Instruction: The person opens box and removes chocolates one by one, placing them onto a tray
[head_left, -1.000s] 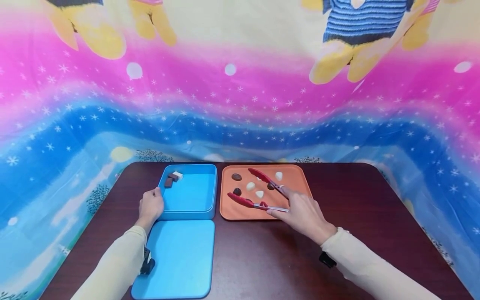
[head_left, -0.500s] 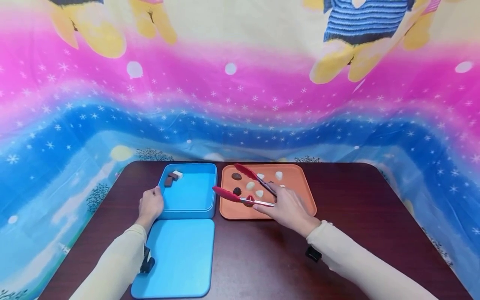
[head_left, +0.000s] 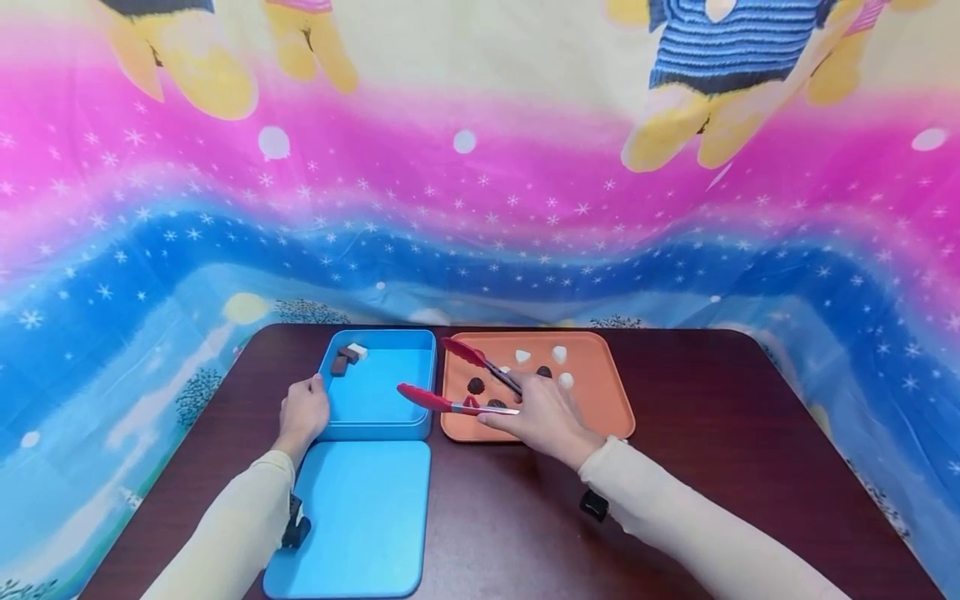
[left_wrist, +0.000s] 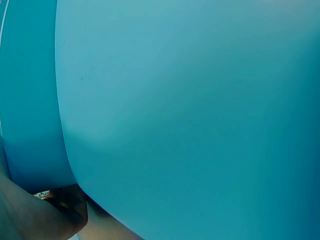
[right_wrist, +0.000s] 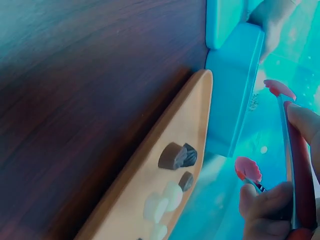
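My right hand (head_left: 542, 417) holds a pair of red-tipped tongs (head_left: 429, 397), arms spread with nothing between the tips. They hang over the seam between a blue lunch box (head_left: 375, 429) and an orange tray (head_left: 600, 417). On that tray sit several dark and white chocolate-like pieces (head_left: 476, 386), some partly hidden by tongs and hand. At the box's left wall, my left hand (head_left: 303, 408) grips the side with curled fingers. Two brown blocks (head_left: 340, 366) and a white block (head_left: 358, 351) lie in the box's far left corner.
The flat blue lid (head_left: 360, 517) lies in front of the box, under the left forearm's edge. All of it stands on a dark red-brown table (head_left: 510, 517). A printed cloth (head_left: 480, 200) hangs behind the table.
My right hand has carried the spread tongs leftward, from over the tray to the box's right rim. The left hand and box stay in place.
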